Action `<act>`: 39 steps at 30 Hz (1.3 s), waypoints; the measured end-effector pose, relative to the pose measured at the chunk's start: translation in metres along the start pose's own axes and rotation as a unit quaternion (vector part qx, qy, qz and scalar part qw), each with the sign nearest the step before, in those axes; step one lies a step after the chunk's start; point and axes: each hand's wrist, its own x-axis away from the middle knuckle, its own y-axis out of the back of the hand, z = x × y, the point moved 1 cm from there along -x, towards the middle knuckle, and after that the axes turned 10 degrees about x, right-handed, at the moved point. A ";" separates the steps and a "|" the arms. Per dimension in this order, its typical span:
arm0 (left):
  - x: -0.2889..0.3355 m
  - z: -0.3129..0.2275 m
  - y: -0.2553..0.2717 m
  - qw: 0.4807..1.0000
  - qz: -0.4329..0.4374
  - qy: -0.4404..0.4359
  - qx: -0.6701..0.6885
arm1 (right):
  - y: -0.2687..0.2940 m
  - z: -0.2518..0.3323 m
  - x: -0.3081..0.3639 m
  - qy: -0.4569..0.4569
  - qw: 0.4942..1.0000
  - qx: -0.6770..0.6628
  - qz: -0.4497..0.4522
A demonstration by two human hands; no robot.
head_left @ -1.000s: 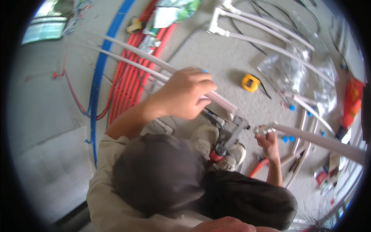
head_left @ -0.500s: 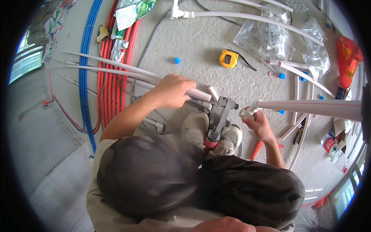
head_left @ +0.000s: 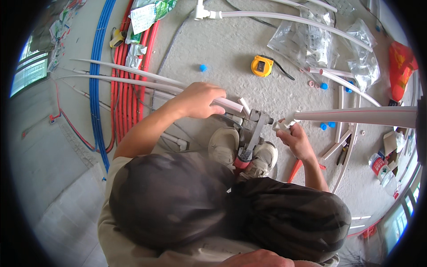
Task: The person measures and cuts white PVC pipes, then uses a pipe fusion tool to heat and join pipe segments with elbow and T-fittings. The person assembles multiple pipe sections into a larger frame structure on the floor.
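Note:
My left hand (head_left: 202,99) is wrapped over a long white plastic pipe (head_left: 230,103). Its cut end points right, toward the pipe fusion welder (head_left: 256,134), a grey metal tool with a red base standing between my shoes (head_left: 224,144). My right hand (head_left: 297,140) is closed round a white pipe fitting (head_left: 281,126) just right of the welder's head, apart from it. From that fitting a thick-looking white pipe (head_left: 356,114) with a red stripe runs off to the right. Fingers of the right hand are partly hidden behind the fitting.
A yellow tape measure (head_left: 261,66) lies ahead. Bundled blue pipes (head_left: 97,84) and red pipes (head_left: 135,95) cross the floor at left. Plastic bags (head_left: 313,40), blue caps (head_left: 324,86), loose white pipes (head_left: 340,115) and a bottle (head_left: 383,171) lie at right.
The pipe end in my left hand has shifted slightly up in view. My right hand has brought the fitting a little left and up, and its pipe has swung slightly upward.

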 end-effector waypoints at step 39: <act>-0.022 -0.002 -0.047 0.999 -0.025 -0.003 0.026 | 0.005 -0.002 -0.032 -0.029 0.995 0.000 0.093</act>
